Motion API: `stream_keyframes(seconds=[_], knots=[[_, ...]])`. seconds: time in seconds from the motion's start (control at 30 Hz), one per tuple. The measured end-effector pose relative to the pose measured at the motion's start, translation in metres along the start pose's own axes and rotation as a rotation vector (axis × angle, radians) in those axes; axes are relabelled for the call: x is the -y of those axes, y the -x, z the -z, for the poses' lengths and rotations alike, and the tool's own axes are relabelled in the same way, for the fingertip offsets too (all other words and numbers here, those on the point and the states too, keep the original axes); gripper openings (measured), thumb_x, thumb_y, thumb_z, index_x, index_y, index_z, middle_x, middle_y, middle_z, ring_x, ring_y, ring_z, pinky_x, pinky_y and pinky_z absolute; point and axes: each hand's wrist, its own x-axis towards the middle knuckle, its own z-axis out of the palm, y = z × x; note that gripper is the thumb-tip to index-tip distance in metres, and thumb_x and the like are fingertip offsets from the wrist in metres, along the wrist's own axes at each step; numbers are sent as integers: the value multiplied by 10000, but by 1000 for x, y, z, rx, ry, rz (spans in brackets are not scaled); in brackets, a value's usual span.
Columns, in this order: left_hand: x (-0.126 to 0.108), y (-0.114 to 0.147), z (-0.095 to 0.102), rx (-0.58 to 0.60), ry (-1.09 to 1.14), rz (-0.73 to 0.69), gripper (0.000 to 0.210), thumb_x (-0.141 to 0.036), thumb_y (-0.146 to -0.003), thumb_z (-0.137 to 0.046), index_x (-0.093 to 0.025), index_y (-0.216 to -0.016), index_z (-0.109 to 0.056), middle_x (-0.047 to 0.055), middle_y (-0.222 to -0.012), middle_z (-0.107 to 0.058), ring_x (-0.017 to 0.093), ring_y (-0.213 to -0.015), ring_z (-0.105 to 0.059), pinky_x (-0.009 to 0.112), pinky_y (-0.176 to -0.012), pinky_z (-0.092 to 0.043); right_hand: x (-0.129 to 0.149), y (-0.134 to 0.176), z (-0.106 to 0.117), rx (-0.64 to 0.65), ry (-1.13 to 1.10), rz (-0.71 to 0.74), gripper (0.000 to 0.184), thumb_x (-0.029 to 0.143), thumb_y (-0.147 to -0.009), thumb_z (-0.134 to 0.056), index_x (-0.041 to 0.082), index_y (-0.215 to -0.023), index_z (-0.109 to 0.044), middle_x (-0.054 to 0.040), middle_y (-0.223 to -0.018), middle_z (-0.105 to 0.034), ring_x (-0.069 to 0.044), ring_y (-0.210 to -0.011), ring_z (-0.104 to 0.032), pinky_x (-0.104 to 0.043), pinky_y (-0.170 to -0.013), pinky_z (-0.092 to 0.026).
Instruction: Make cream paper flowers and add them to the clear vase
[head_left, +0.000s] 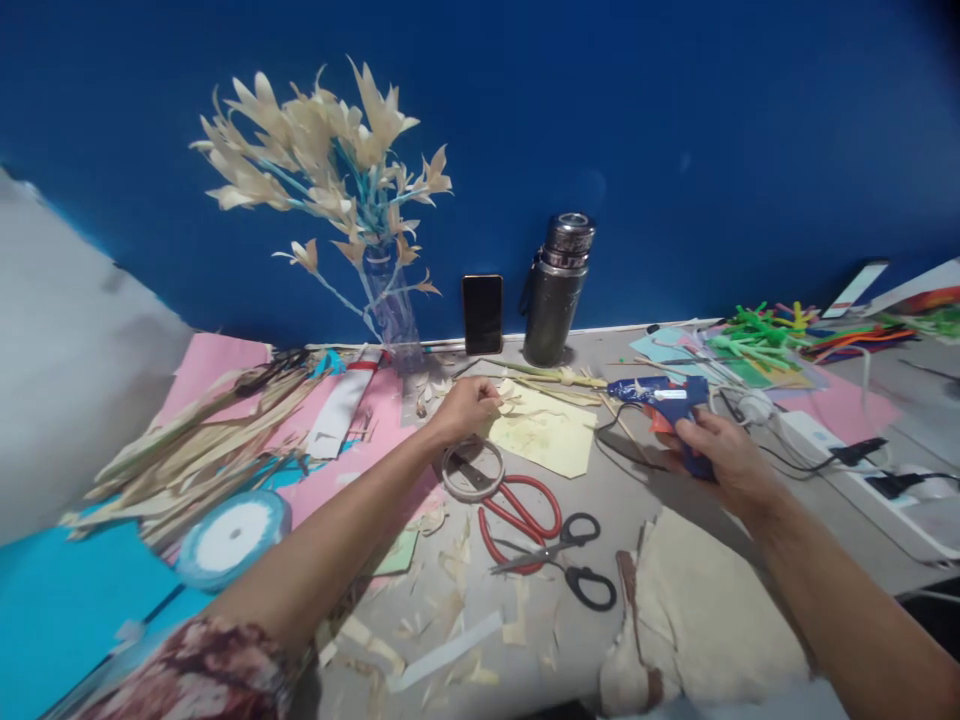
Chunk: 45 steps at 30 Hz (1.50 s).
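My right hand (712,450) grips a blue hot glue gun (671,398) by its handle, and the nozzle points left. My left hand (466,410) is closed in a pinch on a small pale husk petal (511,400) above the edge of a yellow paper sheet (559,435); the fingertips partly hide it. Just below that hand lies a tape ring (474,492). Red-handled shears (551,500) and black-handled scissors (555,553) overlap nearer to me. Pale husk stalks (562,377) lie behind the sheet, close to the nozzle.
A clear vase (394,315) of husk flowers, a phone (482,313) and a flask (556,295) stand by the blue wall. Dried husks (217,430) and a ribbon spool (232,535) lie left. A power strip (832,465) with cables sits right; folded cloth (712,610) lies in front.
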Motion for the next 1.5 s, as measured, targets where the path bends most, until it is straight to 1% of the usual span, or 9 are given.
stream_keyframes(seconds=[0.07,0.17,0.23,0.37,0.5,0.63,0.83,1.13,1.5], knots=[[-6,9,4,-45,23,-56,79,-219,-751,-601,-163,-710,-640,1,-678,-645,132,-630,-550,241,-582,-394,8,-3,-4,38,-59,-17,335,423,-680,-790,194,-867,-633,-10,-669,-588,-138,-542,-526,-253,-484,-435],[-15,28,12,-92,78,-126,118,-255,-764,-621,-162,-720,-680,22,-718,-690,139,-658,-576,244,-607,-409,26,-4,-13,186,-62,23,399,431,-652,-813,190,-922,-646,-9,-680,-571,-135,-556,-515,-252,-491,-440],[-19,42,18,-76,128,-105,115,-248,-753,-637,-157,-716,-695,35,-732,-716,140,-655,-593,238,-595,-409,37,-6,-21,311,10,88,432,457,-668,-802,178,-962,-652,-20,-719,-573,-140,-595,-519,-251,-509,-444],[-25,58,31,-31,211,-40,108,-241,-731,-664,-145,-709,-708,50,-712,-732,142,-625,-618,229,-563,-416,48,-10,-38,508,209,174,407,469,-733,-769,183,-996,-647,-48,-835,-610,-158,-702,-551,-239,-567,-466],[-29,63,40,16,249,-50,95,-225,-725,-668,-139,-715,-708,61,-713,-738,140,-624,-625,228,-570,-438,51,-8,-51,647,198,171,424,531,-781,-712,169,-995,-652,-71,-861,-622,-172,-728,-557,-253,-585,-471],[-30,64,42,63,235,-59,104,-224,-719,-655,-141,-700,-716,56,-676,-717,145,-606,-618,230,-543,-439,60,-2,-56,679,236,121,426,565,-814,-667,158,-943,-652,-68,-826,-604,-158,-685,-526,-259,-583,-449],[-36,67,43,97,225,-65,115,-246,-713,-660,-149,-705,-722,57,-683,-716,165,-635,-637,237,-546,-458,70,-1,-59,703,344,71,476,616,-806,-649,158,-937,-638,-57,-821,-571,-155,-705,-499,-254,-600,-420],[-39,70,43,116,228,-71,84,-218,-716,-672,-152,-700,-722,55,-718,-726,170,-695,-662,246,-615,-486,69,-2,-62,779,366,104,466,620,-834,-610,166,-939,-611,-40,-797,-535,-145,-693,-471,-244,-573,-390],[-36,70,41,164,298,-57,98,-245,-725,-683,-153,-703,-706,66,-732,-739,175,-684,-680,251,-607,-504,70,0,-61,758,382,75,446,617,-843,-602,175,-901,-588,-29,-767,-508,-153,-703,-452,-259,-590,-369]])
